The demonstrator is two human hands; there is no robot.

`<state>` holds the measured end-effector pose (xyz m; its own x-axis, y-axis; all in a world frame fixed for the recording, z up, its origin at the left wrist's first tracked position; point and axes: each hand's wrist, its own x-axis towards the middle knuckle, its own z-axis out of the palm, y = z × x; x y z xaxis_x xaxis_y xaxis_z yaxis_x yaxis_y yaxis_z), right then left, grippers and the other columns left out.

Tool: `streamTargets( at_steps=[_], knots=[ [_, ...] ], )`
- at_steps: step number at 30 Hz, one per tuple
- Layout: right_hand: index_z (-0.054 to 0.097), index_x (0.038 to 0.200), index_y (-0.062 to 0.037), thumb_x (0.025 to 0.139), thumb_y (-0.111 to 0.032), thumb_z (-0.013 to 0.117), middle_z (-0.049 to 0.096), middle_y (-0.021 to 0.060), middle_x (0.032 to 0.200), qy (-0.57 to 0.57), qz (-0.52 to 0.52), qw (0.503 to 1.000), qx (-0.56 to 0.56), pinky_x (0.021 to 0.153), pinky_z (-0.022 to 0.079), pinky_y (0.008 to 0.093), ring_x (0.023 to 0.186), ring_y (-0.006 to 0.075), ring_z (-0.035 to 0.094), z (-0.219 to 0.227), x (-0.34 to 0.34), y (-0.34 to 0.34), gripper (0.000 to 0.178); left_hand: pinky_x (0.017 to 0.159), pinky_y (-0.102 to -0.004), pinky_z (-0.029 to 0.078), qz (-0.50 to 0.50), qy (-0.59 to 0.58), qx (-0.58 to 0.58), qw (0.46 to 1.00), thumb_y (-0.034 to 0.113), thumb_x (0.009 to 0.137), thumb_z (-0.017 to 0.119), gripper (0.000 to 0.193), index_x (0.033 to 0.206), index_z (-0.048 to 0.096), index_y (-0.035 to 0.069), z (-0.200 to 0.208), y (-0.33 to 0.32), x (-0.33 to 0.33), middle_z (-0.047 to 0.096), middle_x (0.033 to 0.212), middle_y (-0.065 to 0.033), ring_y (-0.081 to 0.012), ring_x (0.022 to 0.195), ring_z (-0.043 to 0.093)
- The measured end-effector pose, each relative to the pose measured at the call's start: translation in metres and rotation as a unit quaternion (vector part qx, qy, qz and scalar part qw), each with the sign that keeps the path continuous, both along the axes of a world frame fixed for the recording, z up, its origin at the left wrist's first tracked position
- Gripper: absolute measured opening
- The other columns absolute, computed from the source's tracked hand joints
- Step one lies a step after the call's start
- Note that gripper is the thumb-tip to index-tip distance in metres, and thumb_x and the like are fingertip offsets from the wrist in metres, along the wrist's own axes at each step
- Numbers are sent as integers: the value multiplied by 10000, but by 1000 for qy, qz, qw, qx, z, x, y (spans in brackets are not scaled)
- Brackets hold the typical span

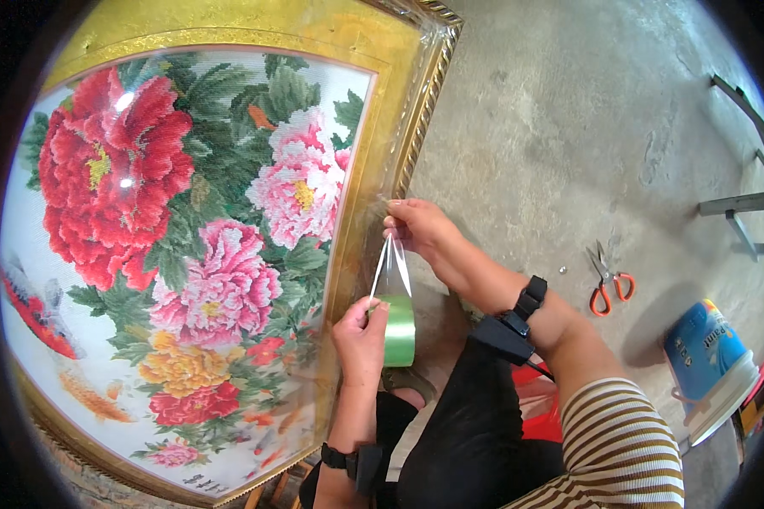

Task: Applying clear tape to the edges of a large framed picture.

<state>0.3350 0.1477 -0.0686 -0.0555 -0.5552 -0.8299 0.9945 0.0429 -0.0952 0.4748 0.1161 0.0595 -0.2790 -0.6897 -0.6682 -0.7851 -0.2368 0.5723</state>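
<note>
Gripping green tape roll (397, 330), left hand (361, 332); right hand (416, 227) pinches its strip above.

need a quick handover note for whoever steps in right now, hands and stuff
Left hand: holds the green tape roll.
Right hand: pinches the pulled-out clear tape end at the gold frame edge.
The framed flower picture lies under clear film; orange scissors lie on the concrete floor to the right.
Done: tape drawn out.
Left: tape not yet pressed down or cut.
</note>
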Motion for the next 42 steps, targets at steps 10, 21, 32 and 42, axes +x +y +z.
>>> streamTargets(
  at_steps=[10,21,32,42],
  knots=[
    [517,844,-106,849,-186,532,572,-16,683,2,39,999,-20,559,491,269,581,95,555,5,-21,8,82,510,-192,394,-64,31,-16,997,75,746,626,160,873,608,-21,23,8,-43,532,631,25,-13,563,446],
    [530,878,-97,853,-195,516,584,0,704,49,101,994,-14,517,497,265,561,95,566,-3,-30,13,102,486,-256,394,-102,59,-36,992,137,722,647,198,876,611,18,12,19,-54,522,558,-54,-93,486,462],
    [287,1318,-50,830,-254,495,587,101,897,239,100,961,94,551,502,317,729,215,609,17,-32,37,569,600,-224,426,-14,85,20,996,80,743,612,204,918,594,-23,-23,35,-15,600,760,-17,-65,675,528],
    [552,967,2,817,-246,467,591,85,756,342,282,880,169,418,464,287,519,174,597,46,-19,278,303,567,-234,426,13,64,-30,997,119,742,594,121,814,620,25,-43,38,2,592,686,-20,-79,616,533]
  ],
)
